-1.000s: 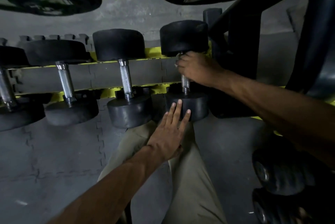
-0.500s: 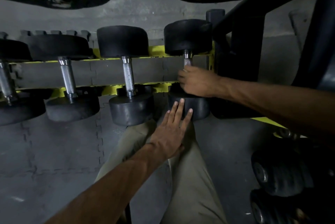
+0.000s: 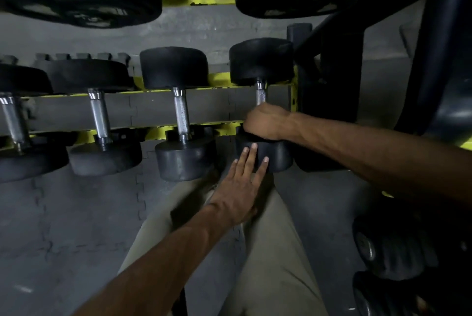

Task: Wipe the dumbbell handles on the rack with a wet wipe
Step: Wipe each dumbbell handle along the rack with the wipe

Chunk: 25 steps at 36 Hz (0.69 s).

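A: Any brand or number readable on these weights?

B: None that I can make out; the rubber heads are dark and whatever marks they carry are too dim to read

A: Which dumbbell is being handled?

B: The rightmost dumbbell (image 3: 260, 61) on the lower rack (image 3: 153, 108), at the rack's right end beside the black upright (image 3: 332, 73). Its long axis runs front to back across the yellow rails, one head on the far rail, the other on the near rail toward the person

A: And the hands?

B: The right hand (image 3: 265, 124) is clenched round the near part of the knurled handle (image 3: 261, 94), just above the near head; only the far stretch of the handle shows. A wipe, if one is there, is hidden inside the fist. The left hand (image 3: 237, 193) is released, fingers (image 3: 252, 157) straight, and their tips press the face of the near head

A: What else sits on the rack?

B: Three more dumbbells to the left, lying the same way; the next dumbbell (image 3: 181, 116) has its handle bare. Below, grey floor mats (image 3: 76, 213) and the person's khaki trousers (image 3: 275, 251)
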{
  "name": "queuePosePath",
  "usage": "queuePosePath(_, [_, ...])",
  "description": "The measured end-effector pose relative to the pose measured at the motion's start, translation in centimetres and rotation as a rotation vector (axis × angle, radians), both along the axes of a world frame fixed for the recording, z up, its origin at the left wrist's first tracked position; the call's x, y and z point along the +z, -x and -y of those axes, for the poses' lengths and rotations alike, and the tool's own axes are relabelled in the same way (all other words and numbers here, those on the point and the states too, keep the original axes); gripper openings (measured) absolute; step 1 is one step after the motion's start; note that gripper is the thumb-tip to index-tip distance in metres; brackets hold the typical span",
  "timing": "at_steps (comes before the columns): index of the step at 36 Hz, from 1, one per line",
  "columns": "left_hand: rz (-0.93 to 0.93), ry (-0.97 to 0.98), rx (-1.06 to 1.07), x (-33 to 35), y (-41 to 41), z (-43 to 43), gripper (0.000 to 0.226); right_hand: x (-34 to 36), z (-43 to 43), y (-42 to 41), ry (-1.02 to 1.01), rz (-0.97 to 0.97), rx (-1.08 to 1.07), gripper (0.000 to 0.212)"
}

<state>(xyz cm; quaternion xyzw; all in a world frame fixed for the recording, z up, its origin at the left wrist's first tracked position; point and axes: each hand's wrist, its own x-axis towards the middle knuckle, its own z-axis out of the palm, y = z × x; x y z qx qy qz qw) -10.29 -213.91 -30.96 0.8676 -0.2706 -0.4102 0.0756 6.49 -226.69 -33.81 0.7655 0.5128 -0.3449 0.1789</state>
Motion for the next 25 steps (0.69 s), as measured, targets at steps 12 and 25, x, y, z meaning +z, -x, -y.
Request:
queuePosePath(12, [-0.033, -0.018, -0.01, 0.9, -0.5, 0.2, 0.127, -2.4, 2.1, 5.2, -0.408, 0.021, -1.592, 0.012])
queuePosePath(25, [-0.009, -0.025, -0.011, 0.7, -0.4, 0.2, 0.126, -5.2, 2.9, -0.3, -0.538, -0.507, -2.437, 0.012])
